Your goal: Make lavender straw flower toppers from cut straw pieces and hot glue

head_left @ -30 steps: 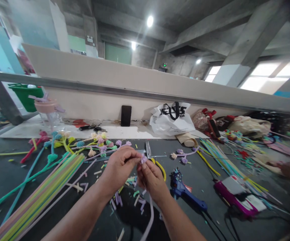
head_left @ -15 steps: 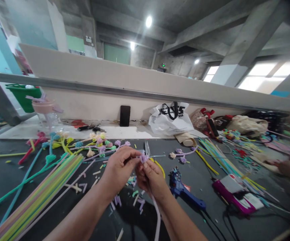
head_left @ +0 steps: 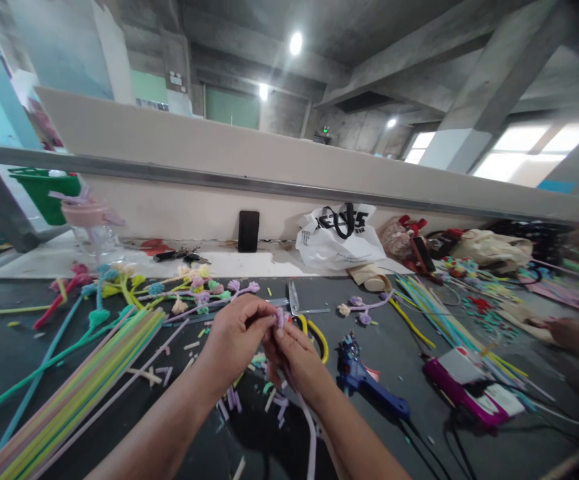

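Note:
A small lilac flower (head_left: 280,317) made of pipe cleaner sits between my two hands, above the dark table. My left hand (head_left: 239,333) pinches the flower's left side with thumb and forefinger. Closed around its base and stem is my right hand (head_left: 297,350). The lilac pipe cleaner stem (head_left: 309,427) hangs from the right hand toward the front edge of the view. Just behind the hands lie yellow-handled scissors (head_left: 322,340), partly covered by the right hand. Short cut pipe cleaner pieces (head_left: 234,399) are scattered below the hands.
A bundle of pipe cleaners (head_left: 84,393) lies left; finished flower stems (head_left: 199,283) lie behind it. To the right are a blue glue gun (head_left: 369,383) with its cable and a purple-and-white box (head_left: 474,390). Another person's hand (head_left: 569,330) works at far right.
Both hands have shifted slightly left with the flower, and the right hand has turned a little around it. More of the scissors' yellow handles shows now.

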Tool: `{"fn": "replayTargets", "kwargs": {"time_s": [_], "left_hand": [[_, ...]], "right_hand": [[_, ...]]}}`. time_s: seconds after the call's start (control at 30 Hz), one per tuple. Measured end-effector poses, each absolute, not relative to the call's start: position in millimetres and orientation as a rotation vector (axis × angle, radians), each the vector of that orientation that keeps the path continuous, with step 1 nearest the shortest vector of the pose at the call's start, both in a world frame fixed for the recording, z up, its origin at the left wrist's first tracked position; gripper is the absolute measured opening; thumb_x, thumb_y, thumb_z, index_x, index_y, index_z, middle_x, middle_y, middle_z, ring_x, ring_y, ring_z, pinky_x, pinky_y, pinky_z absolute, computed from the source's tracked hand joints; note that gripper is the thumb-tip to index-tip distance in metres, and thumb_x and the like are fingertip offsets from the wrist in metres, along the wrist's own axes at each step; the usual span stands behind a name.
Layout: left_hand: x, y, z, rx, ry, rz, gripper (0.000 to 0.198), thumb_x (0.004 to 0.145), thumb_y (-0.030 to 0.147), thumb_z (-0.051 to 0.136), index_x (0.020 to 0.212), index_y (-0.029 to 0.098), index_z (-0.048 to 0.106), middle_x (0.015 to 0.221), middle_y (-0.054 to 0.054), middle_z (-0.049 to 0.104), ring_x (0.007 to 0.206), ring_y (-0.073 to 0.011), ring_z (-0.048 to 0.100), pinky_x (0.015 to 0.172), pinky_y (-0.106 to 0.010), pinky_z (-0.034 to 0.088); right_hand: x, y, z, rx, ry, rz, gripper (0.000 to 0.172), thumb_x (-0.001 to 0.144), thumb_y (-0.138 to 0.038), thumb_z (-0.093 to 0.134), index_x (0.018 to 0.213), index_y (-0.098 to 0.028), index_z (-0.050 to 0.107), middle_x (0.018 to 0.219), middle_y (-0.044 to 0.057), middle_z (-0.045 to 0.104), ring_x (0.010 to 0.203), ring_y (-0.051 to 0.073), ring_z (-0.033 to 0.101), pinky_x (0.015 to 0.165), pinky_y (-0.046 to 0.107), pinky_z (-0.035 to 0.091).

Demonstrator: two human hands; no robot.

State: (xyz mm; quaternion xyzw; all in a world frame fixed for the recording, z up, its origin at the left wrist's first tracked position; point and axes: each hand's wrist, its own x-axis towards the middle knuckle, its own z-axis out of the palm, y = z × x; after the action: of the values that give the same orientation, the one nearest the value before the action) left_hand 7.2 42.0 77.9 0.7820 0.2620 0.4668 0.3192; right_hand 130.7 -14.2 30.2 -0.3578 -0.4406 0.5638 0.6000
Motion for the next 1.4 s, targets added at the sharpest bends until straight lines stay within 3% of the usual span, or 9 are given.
{"fn": "replayTargets", "kwargs": {"time_s": [0.2,0.47,0.87,1.07,1.17,1.27,1.33,1.4], "left_hand": [[6.7,43.3,74.7,2.026,0.751,1.183,0.013,0.075,0.009,0.056,0.07,0.018,0.064,0.07,0.001,0.061,0.07,-0.0132,0.056,0.067,-0.025,0.043],[9.5,40.3,79.6,1.848,0.756,1.13,0.011,0.073,0.012,0.056,0.066,0.017,0.063,0.065,0.001,0.062,0.067,-0.0138,0.057,0.065,-0.026,0.045],[6.3,40.3,86.5,1.702,0.708,0.869,0.012,0.072,0.012,0.052,0.065,0.016,0.061,0.058,0.002,0.061,0.057,-0.012,0.056,0.059,-0.024,0.044],[1.8,41.3,91.9,1.796,0.704,0.874,0.014,0.071,0.013,0.054,0.06,0.017,0.062,0.06,0.001,0.06,0.059,-0.0126,0.056,0.059,-0.025,0.045],[-2.8,44.9,92.5,1.749,0.622,0.897,0.013,0.072,0.013,0.056,0.077,0.017,0.067,0.072,-0.001,0.063,0.065,-0.0124,0.058,0.063,-0.025,0.047],[-7.5,47.2,93.2,1.699,0.542,0.916,0.042,0.069,0.012,0.059,0.11,0.024,0.062,0.099,-0.003,0.063,0.068,-0.0102,0.057,0.065,-0.024,0.048],[-9.1,46.6,94.2,1.667,0.487,0.86,0.045,0.068,0.009,0.058,0.111,0.025,0.062,0.112,-0.004,0.06,0.07,-0.0102,0.058,0.067,-0.025,0.048],[-9.3,45.2,95.0,1.613,0.44,0.767,0.038,0.068,0.007,0.057,0.101,0.023,0.067,0.108,-0.004,0.063,0.077,-0.0127,0.06,0.071,-0.026,0.049]], "right_hand": [[130.1,-14.3,28.8,-0.89,-1.079,1.288,0.024,0.084,-0.043,0.051,0.078,-0.02,0.053,0.058,-0.006,0.038,0.041,0.006,0.036,0.035,0.019,0.046],[129.6,-17.7,36.4,-0.904,-1.097,1.227,0.029,0.086,-0.04,0.045,0.065,-0.02,0.047,0.056,-0.005,0.038,0.041,0.008,0.034,0.035,0.02,0.042],[128.1,-20.1,36.0,-0.944,-1.098,1.208,0.029,0.086,-0.039,0.044,0.064,-0.02,0.044,0.052,-0.007,0.037,0.036,0.007,0.037,0.033,0.019,0.034],[125.1,-19.6,40.9,-0.876,-1.047,1.258,0.029,0.085,-0.037,0.046,0.062,-0.02,0.044,0.051,-0.007,0.034,0.037,0.006,0.029,0.032,0.018,0.035],[125.2,-20.1,46.0,-0.775,-0.977,1.342,0.027,0.084,-0.034,0.046,0.062,-0.02,0.043,0.052,-0.007,0.034,0.037,0.006,0.026,0.03,0.016,0.034],[126.1,-23.0,49.7,-0.617,-0.864,1.499,0.025,0.083,-0.031,0.047,0.062,-0.019,0.042,0.055,-0.007,0.034,0.038,0.005,0.022,0.027,0.014,0.033],[126.1,-25.8,51.0,-0.518,-0.83,1.59,0.026,0.083,-0.031,0.049,0.061,-0.018,0.042,0.055,-0.006,0.035,0.039,0.005,0.022,0.026,0.013,0.033],[125.5,-27.9,51.1,-0.456,-0.839,1.67,0.027,0.082,-0.034,0.051,0.062,-0.017,0.044,0.054,-0.006,0.037,0.039,0.004,0.024,0.027,0.013,0.035]]}}
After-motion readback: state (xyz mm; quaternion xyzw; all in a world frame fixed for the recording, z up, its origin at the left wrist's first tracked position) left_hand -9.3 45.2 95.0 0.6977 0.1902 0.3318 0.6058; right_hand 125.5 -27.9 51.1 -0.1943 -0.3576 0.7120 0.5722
